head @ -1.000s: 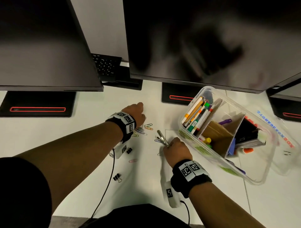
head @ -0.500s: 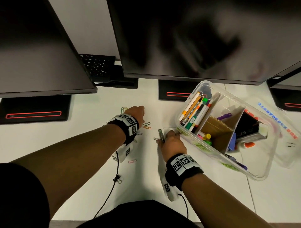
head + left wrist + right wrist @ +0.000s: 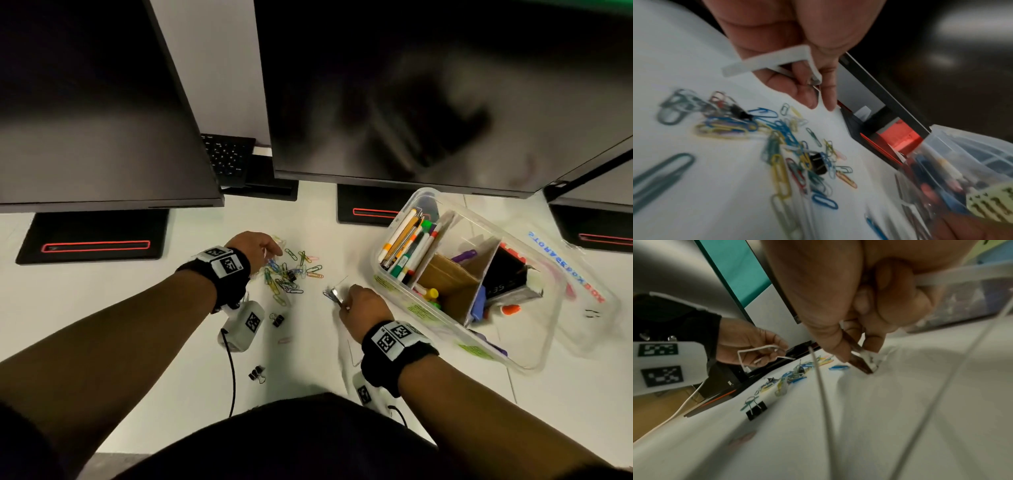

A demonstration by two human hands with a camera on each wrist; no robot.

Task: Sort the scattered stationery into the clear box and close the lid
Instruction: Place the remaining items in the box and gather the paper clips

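Note:
Several coloured paper clips (image 3: 291,272) lie in a loose pile on the white desk, with a small black binder clip among them. My left hand (image 3: 274,253) hovers at the pile's far left edge, fingertips (image 3: 809,97) pinched on what looks like one small clip. My right hand (image 3: 344,299) is just left of the clear box (image 3: 388,286) and pinches a flat metal clip (image 3: 860,364) whose tip touches the desk. A blue paper clip (image 3: 838,367) lies beside it. The box is open and holds pens, markers and cardboard dividers. Its lid (image 3: 591,274) lies under the box's right side.
Two black binder clips (image 3: 276,319) (image 3: 257,373) and a pink paper clip (image 3: 284,340) lie nearer to me. Dark monitors (image 3: 411,96) overhang the back of the desk on black stands (image 3: 96,236). A keyboard (image 3: 226,156) shows between them. A cable (image 3: 233,370) hangs from my left wrist.
My left hand has drawn back to the left off the paper clips, so the pile now shows. My right hand stays beside the box with the metal clip.

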